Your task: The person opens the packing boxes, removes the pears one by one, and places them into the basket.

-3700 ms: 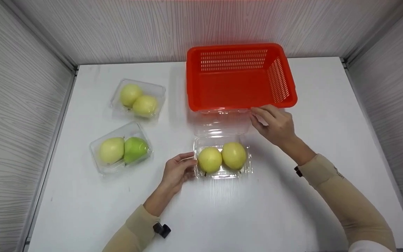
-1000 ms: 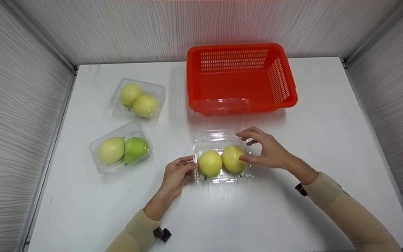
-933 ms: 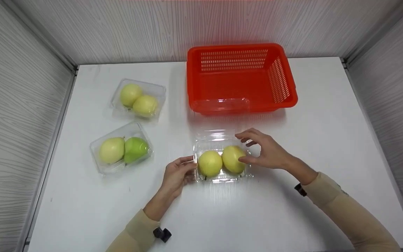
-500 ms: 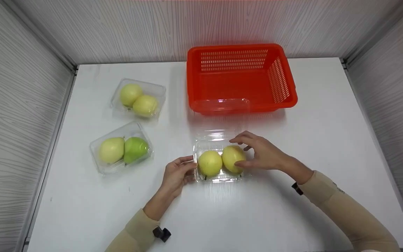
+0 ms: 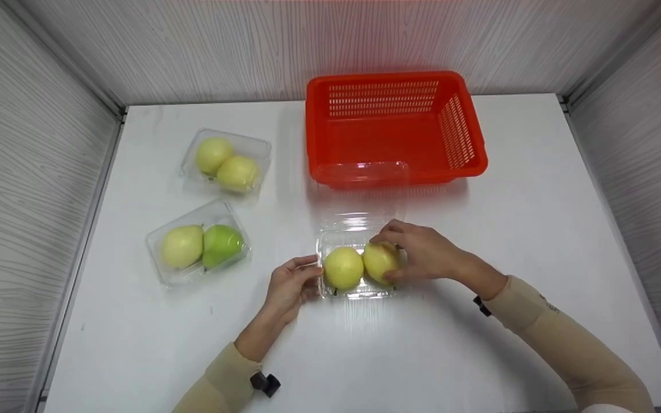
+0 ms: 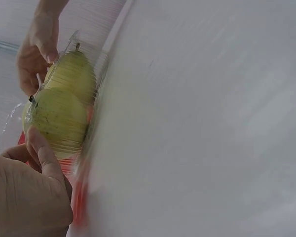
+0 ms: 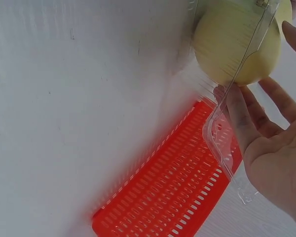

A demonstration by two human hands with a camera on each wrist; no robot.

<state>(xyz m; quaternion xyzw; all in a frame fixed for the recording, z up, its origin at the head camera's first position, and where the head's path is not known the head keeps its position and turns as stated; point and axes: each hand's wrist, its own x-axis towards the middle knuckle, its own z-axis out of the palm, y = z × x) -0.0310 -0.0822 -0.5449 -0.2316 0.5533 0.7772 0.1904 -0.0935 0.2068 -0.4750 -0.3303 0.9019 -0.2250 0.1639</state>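
Note:
A clear plastic clamshell box (image 5: pixel 360 295) stands with its lid raised in the middle of the table, two yellow pears side by side in it. My left hand (image 5: pixel 286 291) pinches the box's left wall between thumb and fingers, close to the left pear (image 5: pixel 343 268). Around the right pear (image 5: pixel 380 263) curl the fingers and thumb of my right hand (image 5: pixel 427 252). The left wrist view shows both pears through the clear wall, stems toward the near side. In the right wrist view, fingertips (image 7: pixel 237 98) touch the pear's far side.
Behind the box is a red plastic basket (image 5: pixel 385 143); the raised lid (image 5: pixel 359 175) overlaps its front wall in view. To the left sit two clear boxes, one with two yellow pears (image 5: pixel 214 156), the other with a yellow pear (image 5: pixel 182 246) and a green fruit (image 5: pixel 223 245).
My right hand has left the lid, come down toward me and closed round the right pear. The lid now stands higher before the basket. My left hand has barely moved.

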